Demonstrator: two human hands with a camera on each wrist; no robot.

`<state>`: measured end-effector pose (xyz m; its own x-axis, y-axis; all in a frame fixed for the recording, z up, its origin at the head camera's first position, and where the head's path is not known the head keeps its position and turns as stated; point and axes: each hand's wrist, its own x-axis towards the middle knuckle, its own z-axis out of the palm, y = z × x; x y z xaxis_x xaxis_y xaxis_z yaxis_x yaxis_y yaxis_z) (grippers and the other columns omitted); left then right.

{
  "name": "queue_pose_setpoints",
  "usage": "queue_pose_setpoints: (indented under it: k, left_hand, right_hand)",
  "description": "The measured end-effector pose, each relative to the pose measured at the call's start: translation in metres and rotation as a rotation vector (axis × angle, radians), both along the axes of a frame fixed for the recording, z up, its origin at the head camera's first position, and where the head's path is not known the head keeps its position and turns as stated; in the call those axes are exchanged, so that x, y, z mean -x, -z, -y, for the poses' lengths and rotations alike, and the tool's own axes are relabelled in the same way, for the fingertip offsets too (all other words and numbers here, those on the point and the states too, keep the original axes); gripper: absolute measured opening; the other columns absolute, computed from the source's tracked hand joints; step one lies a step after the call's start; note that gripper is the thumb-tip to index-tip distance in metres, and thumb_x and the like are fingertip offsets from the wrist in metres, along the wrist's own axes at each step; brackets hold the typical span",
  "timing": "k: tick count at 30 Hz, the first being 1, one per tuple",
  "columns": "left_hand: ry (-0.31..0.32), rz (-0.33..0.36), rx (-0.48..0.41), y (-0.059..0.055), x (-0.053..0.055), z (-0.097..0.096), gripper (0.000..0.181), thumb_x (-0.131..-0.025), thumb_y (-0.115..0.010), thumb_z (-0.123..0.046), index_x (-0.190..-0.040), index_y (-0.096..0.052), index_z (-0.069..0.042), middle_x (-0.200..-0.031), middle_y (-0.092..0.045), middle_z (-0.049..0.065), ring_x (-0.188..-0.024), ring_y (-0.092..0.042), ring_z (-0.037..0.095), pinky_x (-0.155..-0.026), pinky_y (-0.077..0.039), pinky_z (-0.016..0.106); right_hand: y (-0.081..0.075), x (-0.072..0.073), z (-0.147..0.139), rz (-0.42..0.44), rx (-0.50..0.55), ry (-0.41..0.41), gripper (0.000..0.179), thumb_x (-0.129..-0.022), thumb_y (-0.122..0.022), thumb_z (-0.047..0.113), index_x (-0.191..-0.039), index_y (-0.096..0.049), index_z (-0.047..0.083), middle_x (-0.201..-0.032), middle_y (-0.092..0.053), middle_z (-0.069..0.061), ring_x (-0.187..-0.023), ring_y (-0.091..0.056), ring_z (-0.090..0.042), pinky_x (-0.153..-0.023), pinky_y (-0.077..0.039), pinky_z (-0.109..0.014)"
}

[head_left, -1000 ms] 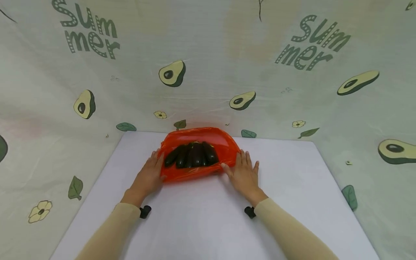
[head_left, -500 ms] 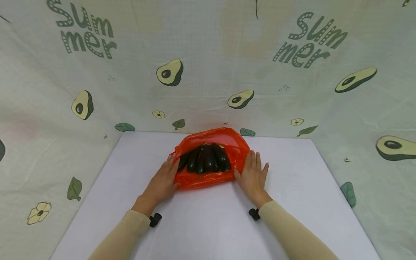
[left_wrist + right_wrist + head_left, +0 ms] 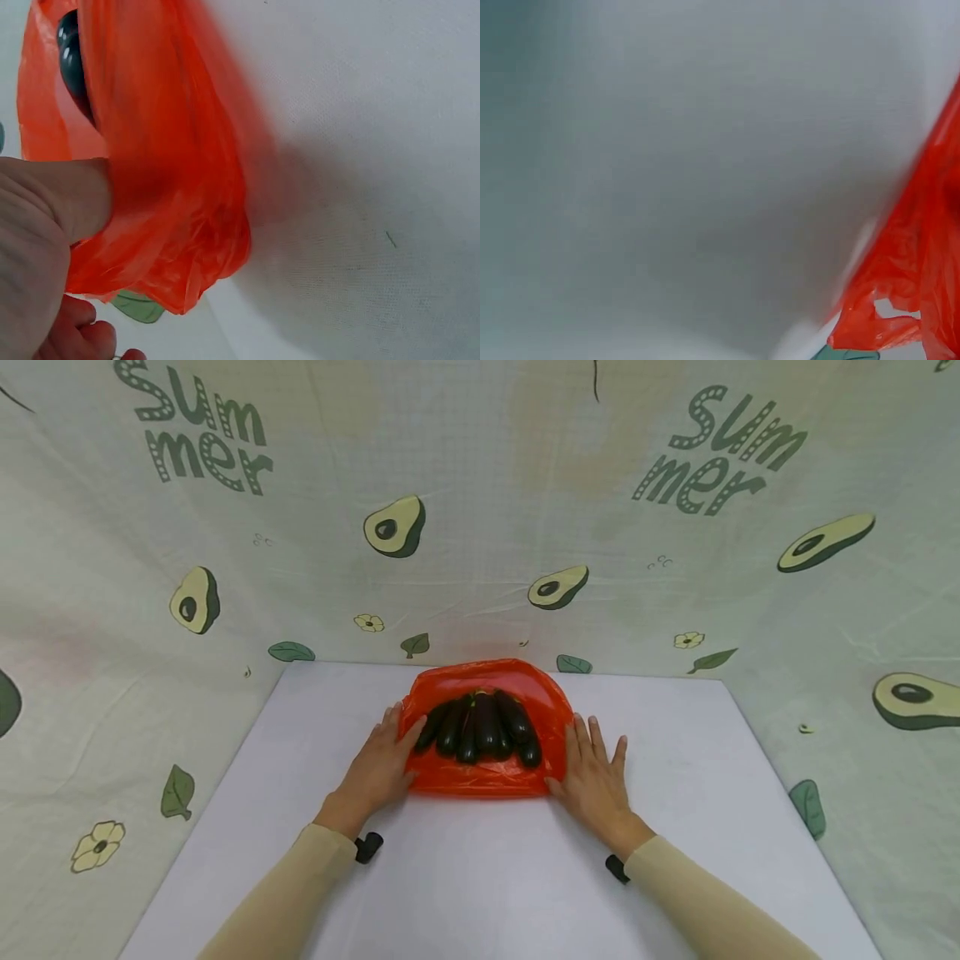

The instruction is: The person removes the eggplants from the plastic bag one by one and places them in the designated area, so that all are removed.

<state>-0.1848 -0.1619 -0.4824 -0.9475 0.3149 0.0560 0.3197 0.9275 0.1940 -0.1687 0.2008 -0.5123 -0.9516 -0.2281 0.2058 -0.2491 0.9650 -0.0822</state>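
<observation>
Printed cloth (image 3: 480,460) rises beyond the hands; the white worktop (image 3: 480,885) extends beneath them. A red plastic bag (image 3: 480,783) lies between the hands, its mouth spread wide. The left hand (image 3: 377,764) and right hand (image 3: 596,781) stand apart, fingers extended, touching its opposite sides. Dark eggplants (image 3: 486,727) lie inside, between them.

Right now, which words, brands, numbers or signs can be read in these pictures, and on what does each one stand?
"Sum mer": left print on the patterned backdrop, split over two lines.
"Sum mer": right print on the same backdrop, slanted, also split over two lines.
No readable writing on the red bag or the eggplants.
Black wrist pieces: too small to tell.
</observation>
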Motion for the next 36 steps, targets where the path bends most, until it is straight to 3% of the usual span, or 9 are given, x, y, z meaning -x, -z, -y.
queue_pose_setpoints:
  k: [5,10,14,18,21,27,32,36]
  left_hand:
    - [-0.010,0.018,0.034,0.000,0.001,-0.001,0.092,-0.088,-0.087,-0.025,-0.162,-0.037,-0.002,-0.175,-0.016,0.022,-0.162,-0.017,0.044,-0.129,-0.024,0.058]
    - [0.023,-0.029,0.099,0.001,-0.002,0.000,0.091,-0.088,-0.087,-0.027,-0.160,-0.039,0.003,-0.174,-0.019,0.024,-0.161,-0.020,0.044,-0.129,-0.024,0.058]
    - [0.050,-0.076,0.135,0.002,-0.005,0.000,0.085,-0.090,-0.084,-0.024,-0.158,-0.041,0.003,-0.173,-0.021,0.026,-0.160,-0.021,0.045,-0.128,-0.025,0.060]
    - [0.055,-0.077,0.155,0.001,-0.005,0.000,0.080,-0.095,-0.078,-0.022,-0.161,-0.038,0.000,-0.174,-0.016,0.026,-0.162,-0.017,0.045,-0.130,-0.022,0.060]
    - [0.051,-0.067,0.152,-0.001,-0.003,0.000,0.083,-0.096,-0.076,-0.025,-0.164,-0.033,-0.003,-0.175,-0.012,0.025,-0.162,-0.014,0.045,-0.130,-0.019,0.060]
    - [0.030,-0.037,0.100,-0.008,0.006,-0.003,0.091,-0.099,-0.071,-0.047,-0.169,-0.024,-0.015,-0.175,-0.012,0.024,-0.163,-0.013,0.045,-0.130,-0.017,0.062]
    - [-0.004,0.023,0.058,-0.010,0.008,-0.005,0.090,-0.104,-0.059,-0.052,-0.168,-0.019,-0.004,-0.176,-0.014,0.021,-0.164,-0.009,0.041,-0.132,-0.012,0.059]
    - [-0.006,0.020,0.063,-0.009,0.008,-0.004,0.088,-0.106,-0.056,-0.052,-0.168,-0.018,-0.003,-0.176,-0.014,0.020,-0.164,-0.009,0.040,-0.132,-0.013,0.058]
  right_hand:
    - [0.003,-0.008,-0.008,0.002,-0.042,-0.008,0.108,-0.089,-0.079,0.052,-0.164,-0.027,-0.004,-0.172,-0.026,-0.025,-0.160,-0.017,-0.048,-0.118,-0.008,-0.086]
    - [0.003,-0.014,-0.012,-0.012,-0.072,-0.004,0.111,-0.086,-0.079,0.057,-0.165,-0.025,-0.001,-0.170,-0.029,-0.026,-0.160,-0.017,-0.050,-0.118,-0.009,-0.085]
    - [0.003,-0.017,-0.013,-0.028,-0.082,-0.014,0.112,-0.085,-0.080,0.057,-0.164,-0.026,-0.002,-0.170,-0.029,-0.027,-0.159,-0.019,-0.050,-0.118,-0.010,-0.085]
    - [0.004,-0.018,-0.012,-0.028,-0.077,-0.030,0.110,-0.086,-0.079,0.055,-0.164,-0.027,-0.002,-0.170,-0.029,-0.026,-0.160,-0.018,-0.049,-0.118,-0.009,-0.085]
    - [0.005,-0.018,-0.011,-0.017,-0.082,-0.035,0.108,-0.087,-0.079,0.054,-0.164,-0.028,-0.002,-0.171,-0.028,-0.025,-0.160,-0.016,-0.048,-0.119,-0.008,-0.084]
    - [0.006,-0.017,-0.010,-0.048,-0.090,-0.045,0.109,-0.084,-0.082,0.053,-0.162,-0.032,-0.004,-0.168,-0.034,-0.025,-0.159,-0.022,-0.048,-0.117,-0.013,-0.085]
    - [0.007,-0.018,-0.010,-0.066,-0.098,-0.050,0.108,-0.084,-0.083,0.053,-0.161,-0.033,-0.005,-0.167,-0.036,-0.026,-0.158,-0.024,-0.049,-0.117,-0.015,-0.085]
    - [0.007,-0.018,-0.011,-0.071,-0.098,-0.051,0.108,-0.083,-0.083,0.052,-0.161,-0.034,-0.005,-0.167,-0.037,-0.026,-0.158,-0.025,-0.048,-0.117,-0.016,-0.085]
